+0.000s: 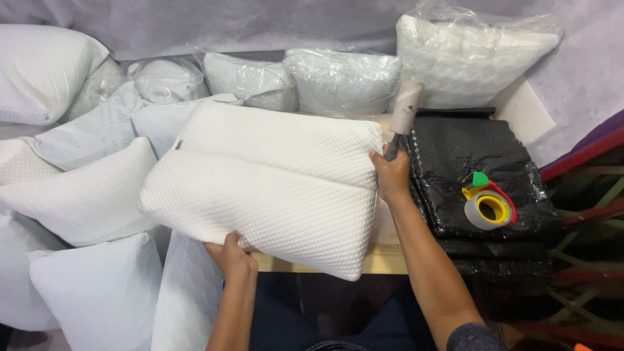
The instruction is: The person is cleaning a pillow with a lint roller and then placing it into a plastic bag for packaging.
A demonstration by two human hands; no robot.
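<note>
Far left of the left hand: loose heap of white pillows [84, 195], some bare knit, some bagged in clear plastic, stacked against a grey fabric backdrop [260, 23].

Left hand [231, 257]: fingers closed on the near bottom edge of the white knit pillow [260, 185], thumb on top, rest hidden under it. Grip looks firm.

Pillow sits between both hands, lifted and tilted, top face toward the camera. Long axis runs upper-left to lower-right, roughly from one hand across to the other. A seam crosses it about mid-height. Its bulk lies up and away from the left hand, and to the left of the right hand.

Right hand [392, 174]: pressed on the pillow's right edge while also closed around the dark handle of a lint roller [405, 110], whose roll sticks up just above the hand. So this hand is doing double duty; left hand carries the underside.

Right of the right hand: black bubble-wrap sheets [468, 156] stacked on the wooden bench [383, 260], tape dispenser with yellow core [489, 205] resting on top, well apart from the pillow. Bagged quilted pillow [468, 55] behind.
</note>
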